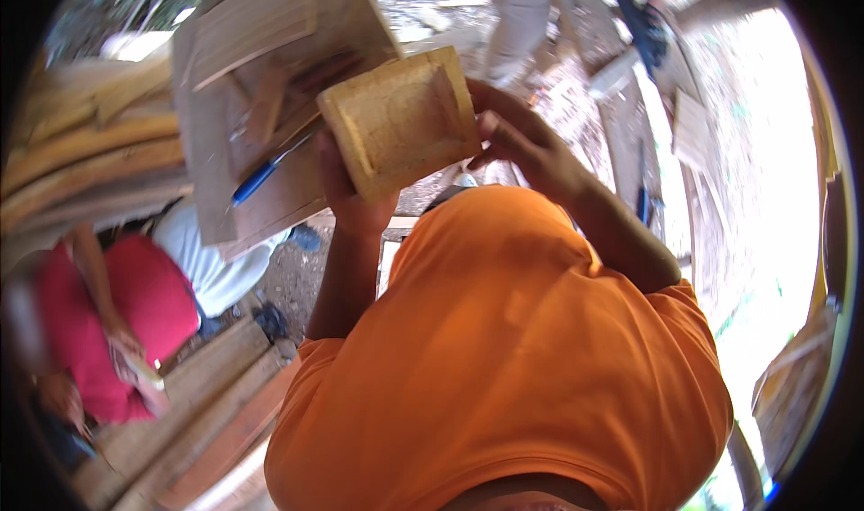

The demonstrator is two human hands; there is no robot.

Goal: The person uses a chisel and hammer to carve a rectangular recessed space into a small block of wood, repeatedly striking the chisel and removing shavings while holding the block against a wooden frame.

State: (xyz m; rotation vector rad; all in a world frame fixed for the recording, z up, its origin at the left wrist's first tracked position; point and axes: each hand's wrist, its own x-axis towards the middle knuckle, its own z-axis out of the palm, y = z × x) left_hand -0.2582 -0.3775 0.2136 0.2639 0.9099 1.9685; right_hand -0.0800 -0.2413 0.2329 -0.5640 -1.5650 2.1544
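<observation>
Head view: left hand (pixel 355 196) grips, right hand (pixel 547 156) loosely cups the yellowish rectangular wooden tray (pixel 405 129); likely stiff, best held by opposite walls

One box (pixel 412 122), one orange shirt (pixel 504 354), one red shirt (pixel 126 318)

Holding hollowed wooden block (pixel 405 120) in left hand (pixel 358 203), with right hand (pixel 537 154) at opposite side. Noting blue-handled tool (pixel 256 183) on worktop (pixel 207 174) just left of left fingers (pixel 330 158); farther left, person in red (pixel 117 318).
</observation>
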